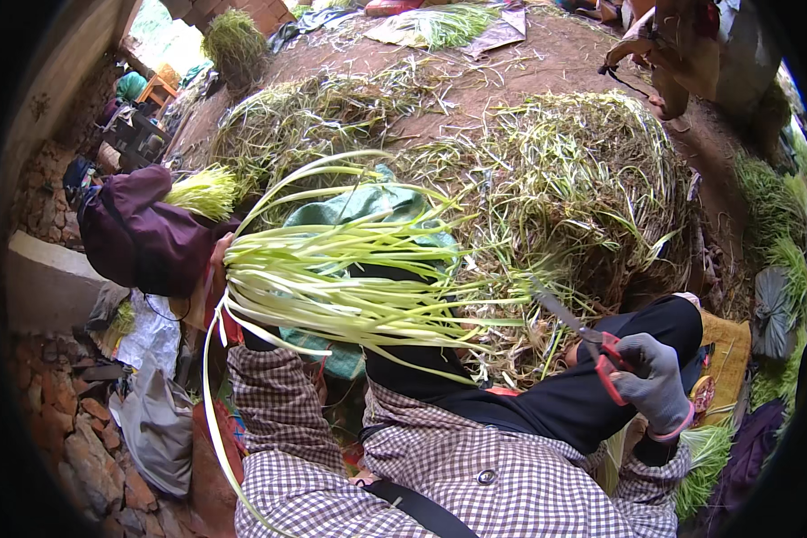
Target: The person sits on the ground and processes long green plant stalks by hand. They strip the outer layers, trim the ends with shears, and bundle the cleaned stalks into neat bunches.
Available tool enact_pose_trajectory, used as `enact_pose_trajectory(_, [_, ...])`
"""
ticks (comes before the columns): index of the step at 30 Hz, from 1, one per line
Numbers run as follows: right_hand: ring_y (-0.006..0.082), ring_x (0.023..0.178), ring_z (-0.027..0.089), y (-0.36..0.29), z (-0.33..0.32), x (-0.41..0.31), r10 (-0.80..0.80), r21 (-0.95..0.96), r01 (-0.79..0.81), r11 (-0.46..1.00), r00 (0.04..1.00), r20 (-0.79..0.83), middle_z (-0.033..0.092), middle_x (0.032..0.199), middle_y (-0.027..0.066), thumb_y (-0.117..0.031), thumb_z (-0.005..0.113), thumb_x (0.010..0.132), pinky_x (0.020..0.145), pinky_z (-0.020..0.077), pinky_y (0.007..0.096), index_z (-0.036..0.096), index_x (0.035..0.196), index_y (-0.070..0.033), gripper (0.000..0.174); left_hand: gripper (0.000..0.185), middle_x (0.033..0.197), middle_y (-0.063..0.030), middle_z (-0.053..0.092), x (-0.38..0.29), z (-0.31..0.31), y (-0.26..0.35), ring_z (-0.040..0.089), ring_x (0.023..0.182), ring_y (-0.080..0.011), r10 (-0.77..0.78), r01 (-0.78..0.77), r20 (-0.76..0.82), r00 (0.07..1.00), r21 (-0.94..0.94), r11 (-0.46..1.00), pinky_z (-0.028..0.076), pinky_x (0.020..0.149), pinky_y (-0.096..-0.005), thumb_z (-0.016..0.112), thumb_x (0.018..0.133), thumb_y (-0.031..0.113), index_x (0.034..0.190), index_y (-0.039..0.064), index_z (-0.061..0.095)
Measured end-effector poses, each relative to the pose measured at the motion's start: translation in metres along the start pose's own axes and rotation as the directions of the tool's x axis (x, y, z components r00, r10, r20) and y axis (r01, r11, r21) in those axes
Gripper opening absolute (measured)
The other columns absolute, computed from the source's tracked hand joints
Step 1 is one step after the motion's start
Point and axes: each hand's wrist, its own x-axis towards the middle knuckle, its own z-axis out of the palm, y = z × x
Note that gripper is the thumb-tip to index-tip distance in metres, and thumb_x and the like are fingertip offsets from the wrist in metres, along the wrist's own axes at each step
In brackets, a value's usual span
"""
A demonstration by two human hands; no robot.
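Observation:
A large bunch of pale green-yellow leafy stalks [336,282] spreads rightwards across my lap. My left hand [220,254] grips the bunch at its gathered left end and is mostly hidden by the stalks. One long stalk hangs loose from that end down over my checked sleeve. My right hand [652,380], in a grey knitted glove with a pink cuff, holds red-handled scissors [607,360] above my right knee. Their metal blades point up and left towards the stalk tips, apart from the bunch. A green cloth [376,202] lies partly under the stalks.
Heaps of cut stalks and trimmings [578,175] lie ahead on the earth floor. A person in a maroon jacket [155,228] sits close on my left, beside another bunch [205,193]. More green bunches [703,464] lie at my right. Broken bricks [87,444] cover the lower left.

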Motion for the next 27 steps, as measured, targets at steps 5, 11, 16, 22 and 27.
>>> enact_pose_trajectory(5, [0.0078, 0.079, 0.056, -0.007, -0.003, 0.015, -0.092, -0.003, 0.092, 0.996, 0.996, -0.02, 0.063, 0.087, 0.0015, -0.004, 0.077, 0.073, 0.073, 0.0476, 0.0231, 0.062, 0.099, 0.003, 0.031, 0.029, 0.108, -0.015, 0.066, 0.001, -0.006, 0.004, 0.064, 0.096, -0.025, -0.034, 0.029, -0.072, 0.997, -0.076, 0.997, 0.052, 0.087, -0.0371, 0.056, 0.094, 0.009, 0.12, -0.001, 0.06])
enact_pose_trajectory(11, [0.0081, 0.08, 0.057, -0.001, -0.023, 0.008, -0.032, -0.072, 0.025, 0.997, 0.994, -0.103, 0.063, 0.086, 0.0034, -0.009, 0.074, 0.074, 0.075, 0.0487, 0.0237, 0.061, 0.1, 0.003, 0.032, 0.028, 0.108, -0.0147, 0.066, 0.001, -0.011, 0.003, 0.064, 0.096, -0.0246, -0.06, 0.05, -0.095, 0.994, -0.11, 0.993, 0.052, 0.087, -0.0369, 0.055, 0.094, 0.009, 0.12, -0.001, 0.06])
enact_pose_trajectory(16, [0.0094, 0.073, 0.059, -0.008, 0.014, 0.023, -0.133, -0.117, 0.153, 0.981, 0.977, 0.167, 0.065, 0.081, 0.0063, -0.019, 0.087, 0.067, 0.067, 0.0489, 0.0246, 0.065, 0.097, 0.002, 0.042, 0.028, 0.109, -0.0146, 0.066, 0.0, -0.014, 0.001, 0.064, 0.096, -0.0242, -0.074, 0.063, -0.085, 0.994, -0.121, 0.991, 0.052, 0.087, -0.0367, 0.055, 0.095, 0.009, 0.12, -0.001, 0.06])
enact_pose_trajectory(22, [0.0207, 0.062, 0.061, -0.025, 0.05, 0.056, -0.213, -0.311, 0.297, 0.903, 0.937, 0.276, 0.063, 0.074, 0.0099, -0.028, 0.084, 0.067, 0.059, 0.0493, 0.0292, 0.066, 0.092, -0.002, 0.04, 0.028, 0.109, -0.0143, 0.066, -0.003, -0.013, -0.002, 0.063, 0.096, -0.0237, -0.102, 0.094, -0.061, 0.993, -0.121, 0.988, 0.052, 0.087, -0.0365, 0.054, 0.095, 0.009, 0.12, -0.001, 0.06])
enact_pose_trajectory(27, [0.0217, 0.062, 0.061, -0.027, 0.059, 0.069, -0.263, -0.323, 0.343, 0.882, 0.927, 0.268, 0.061, 0.072, 0.0108, -0.029, 0.083, 0.069, 0.058, 0.0493, 0.0324, 0.066, 0.093, -0.003, 0.039, 0.027, 0.11, -0.0142, 0.065, -0.009, -0.013, -0.004, 0.063, 0.096, -0.0233, -0.121, 0.115, -0.044, 0.992, -0.118, 0.986, 0.052, 0.087, -0.0363, 0.054, 0.095, 0.009, 0.12, -0.001, 0.059])
